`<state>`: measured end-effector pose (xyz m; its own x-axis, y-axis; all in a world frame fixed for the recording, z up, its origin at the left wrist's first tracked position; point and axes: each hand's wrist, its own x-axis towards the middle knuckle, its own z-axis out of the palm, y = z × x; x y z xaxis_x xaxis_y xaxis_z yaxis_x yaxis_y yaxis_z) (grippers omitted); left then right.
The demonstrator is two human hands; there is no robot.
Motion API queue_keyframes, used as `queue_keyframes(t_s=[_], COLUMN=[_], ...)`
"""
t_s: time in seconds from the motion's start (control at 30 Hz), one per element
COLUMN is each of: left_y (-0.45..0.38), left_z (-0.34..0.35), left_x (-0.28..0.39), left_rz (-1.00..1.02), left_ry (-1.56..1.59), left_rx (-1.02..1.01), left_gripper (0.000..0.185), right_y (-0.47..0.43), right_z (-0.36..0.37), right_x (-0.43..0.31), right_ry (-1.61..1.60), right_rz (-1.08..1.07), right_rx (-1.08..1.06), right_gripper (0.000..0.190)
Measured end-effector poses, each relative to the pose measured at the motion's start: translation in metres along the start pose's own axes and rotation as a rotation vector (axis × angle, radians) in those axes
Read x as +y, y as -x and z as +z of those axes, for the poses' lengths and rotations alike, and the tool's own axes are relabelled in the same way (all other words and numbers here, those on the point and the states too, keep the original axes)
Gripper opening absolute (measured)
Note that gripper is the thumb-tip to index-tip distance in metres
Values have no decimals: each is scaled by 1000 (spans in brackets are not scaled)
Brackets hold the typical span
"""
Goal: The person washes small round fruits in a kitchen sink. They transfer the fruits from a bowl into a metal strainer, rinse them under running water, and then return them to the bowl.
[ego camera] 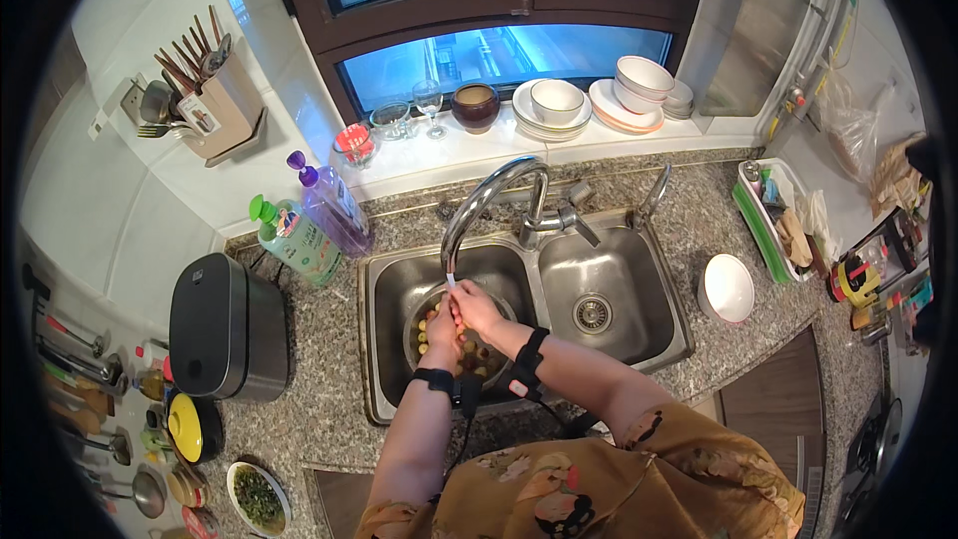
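Both of my hands meet just under the spout of the chrome faucet (490, 191), over the left basin of the steel sink (509, 269). My left hand (443, 329) and my right hand (476, 308) have their fingers close together; whether a small fruit is between them cannot be told. Below them a round bowl (410, 337) stands in the basin, holding many small round yellow and reddish fruits (471, 359). The forearms partly hide it. Each wrist wears a black strap.
Soap bottles (299, 239) and a dark bin-like appliance (228, 329) stand left of the sink. A white bowl (726, 288) and a green-white basket (767, 232) are at right. Stacked plates (554, 120), bowls and glasses line the sill. A dish of greens (258, 498) sits near left.
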<state>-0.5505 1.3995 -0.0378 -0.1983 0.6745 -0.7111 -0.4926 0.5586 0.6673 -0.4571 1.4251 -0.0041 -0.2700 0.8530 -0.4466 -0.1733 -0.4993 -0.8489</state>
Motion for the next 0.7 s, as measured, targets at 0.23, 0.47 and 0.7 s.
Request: queue_keyframes(t_s=[0.23,0.47,0.7], left_y=[-6,-19,1], left_z=[31,16,4], left_x=[-2,-28,-8], left_rz=[417,411,402], left_ry=[160,243,285], left_rx=[129,195,4], left_gripper=[14,20,26], right_y=[-2,0,-5], right_z=[5,16,12], right_x=[2,12,29], right_ry=[-155,-357,-242], right_rz=[-6,143,115], right_rx=[76,-90,-241], right_gripper=[19,27,49])
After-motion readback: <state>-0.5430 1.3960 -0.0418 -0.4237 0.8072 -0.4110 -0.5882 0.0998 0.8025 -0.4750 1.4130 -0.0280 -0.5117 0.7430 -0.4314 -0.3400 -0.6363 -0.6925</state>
